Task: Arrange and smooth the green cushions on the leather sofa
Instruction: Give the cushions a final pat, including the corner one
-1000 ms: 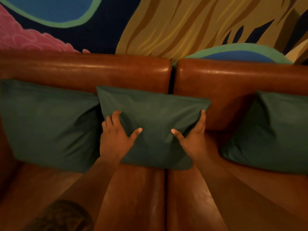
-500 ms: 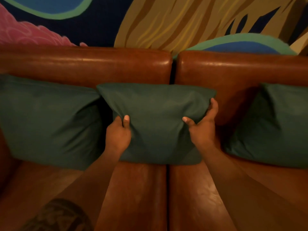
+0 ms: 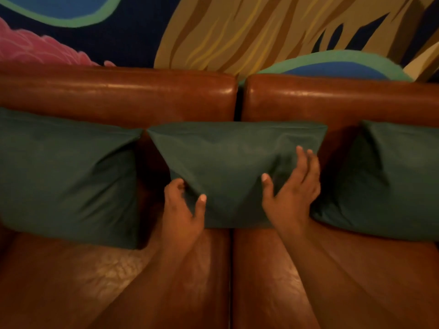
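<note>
On the brown sofa (image 3: 114,96) I see three green cushions standing in a row against the back. I have both of my hands on the middle cushion (image 3: 228,162), which sits right over the gap between the two seats and leans on the sofa back. My left hand (image 3: 183,210) is at its lower left corner, with the thumb (image 3: 201,203) on the front and the other fingers curled round the edge, so it is pinching the cloth there. My right hand (image 3: 292,188) lies on the lower right part of the same cushion, with the fingers (image 3: 303,162) spread and pointing up and the thumb (image 3: 266,186) out to the side; it presses flat on the cloth, and I cannot tell if it has hold of any. Soft folds run down the front between my two thumbs. To the left stands the left cushion (image 3: 69,176), near the middle one but with a dark gap between them. To the right, the right cushion (image 3: 389,184) sits just beside my right hand, and its near corner is close to the middle cushion. Behind the sofa is a painted wall (image 3: 237,32) with blue, pink, green and yellow shapes
</note>
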`<state>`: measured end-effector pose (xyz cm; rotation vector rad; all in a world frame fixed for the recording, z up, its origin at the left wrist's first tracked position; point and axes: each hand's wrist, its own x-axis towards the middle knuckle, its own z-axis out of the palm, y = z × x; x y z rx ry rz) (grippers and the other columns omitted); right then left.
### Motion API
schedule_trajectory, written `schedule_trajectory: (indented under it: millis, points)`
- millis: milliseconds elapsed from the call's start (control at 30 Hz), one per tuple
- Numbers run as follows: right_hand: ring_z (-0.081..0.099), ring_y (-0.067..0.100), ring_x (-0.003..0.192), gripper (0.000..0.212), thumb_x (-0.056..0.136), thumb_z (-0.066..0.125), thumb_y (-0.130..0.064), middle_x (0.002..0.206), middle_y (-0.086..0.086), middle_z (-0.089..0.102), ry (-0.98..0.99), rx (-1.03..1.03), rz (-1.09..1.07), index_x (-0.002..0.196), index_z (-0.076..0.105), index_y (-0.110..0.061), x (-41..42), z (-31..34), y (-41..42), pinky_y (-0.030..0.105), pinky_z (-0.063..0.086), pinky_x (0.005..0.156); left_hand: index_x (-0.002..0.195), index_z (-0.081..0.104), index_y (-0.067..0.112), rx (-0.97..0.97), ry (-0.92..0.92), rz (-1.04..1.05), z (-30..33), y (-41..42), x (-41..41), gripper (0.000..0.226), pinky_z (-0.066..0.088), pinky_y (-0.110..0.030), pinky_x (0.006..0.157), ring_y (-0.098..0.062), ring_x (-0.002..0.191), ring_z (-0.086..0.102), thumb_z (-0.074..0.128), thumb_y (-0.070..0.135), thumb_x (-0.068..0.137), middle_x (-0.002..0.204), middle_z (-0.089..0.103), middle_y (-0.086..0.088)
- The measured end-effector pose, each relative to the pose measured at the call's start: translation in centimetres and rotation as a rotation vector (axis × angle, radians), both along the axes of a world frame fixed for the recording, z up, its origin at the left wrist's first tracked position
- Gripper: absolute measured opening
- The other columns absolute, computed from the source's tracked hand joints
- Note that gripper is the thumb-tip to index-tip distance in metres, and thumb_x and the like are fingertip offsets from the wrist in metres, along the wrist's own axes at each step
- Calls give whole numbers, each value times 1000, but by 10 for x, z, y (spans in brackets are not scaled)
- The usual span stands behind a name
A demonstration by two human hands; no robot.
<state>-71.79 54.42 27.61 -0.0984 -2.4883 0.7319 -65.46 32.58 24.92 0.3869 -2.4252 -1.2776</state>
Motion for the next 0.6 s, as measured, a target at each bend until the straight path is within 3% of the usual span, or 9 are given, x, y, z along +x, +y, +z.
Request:
schedule_trajectory:
  millis: [67,133,200,267,467,533,600]
  points:
    - [19,36,159,92,90,67,-55,171,15,21,-22,143,124,164,27,-20,11,-3,-14,56,23,121,142,44,8,-259,115,-36,-7,8,17,66,38,-48,117,-31,142,42,73,34,89,151,42,-16]
    - [7,32,162,94,89,63,-64,176,9,10,-106,296,269,166,22,-30,11,-15,-20,58,17,122,157,32,16,-523,121,-186,-11,15,18,89,27,-56,122,-38,153,25,78,44,86,167,22,-17]
    - [-3,29,163,97,89,59,-70,177,3,-2,-183,416,386,167,13,-37,4,-27,-19,60,13,122,165,10,31,-810,5,-340,-20,17,3,116,19,-66,120,-36,158,10,79,61,76,174,1,-9]
    - [-5,26,163,96,90,51,-75,177,-2,-7,-219,482,425,167,8,-40,-8,-39,-14,59,12,122,164,-3,37,-935,-129,-422,-28,13,-19,133,16,-73,115,-28,160,3,79,70,65,173,-12,-2]
    - [0,20,163,94,90,44,-81,177,-7,-2,-295,484,408,167,9,-40,-51,-36,-17,56,15,124,159,-20,45,-932,-371,-496,-18,1,-73,135,5,-79,114,-17,155,-27,72,80,65,166,-34,11]
    - [0,17,163,100,89,47,-81,177,-7,-2,-254,424,427,168,7,-35,-45,-27,-13,54,19,122,160,-19,43,-853,-290,-551,-8,-11,-67,126,14,-76,118,-16,156,-23,64,82,73,167,-31,12]
    - [3,17,163,112,85,56,-81,176,-3,-1,-169,276,297,169,8,-26,-32,-22,4,49,22,117,163,-14,35,-654,-183,-390,-3,-24,-53,127,17,-68,122,-16,159,-13,62,84,74,170,-25,10]
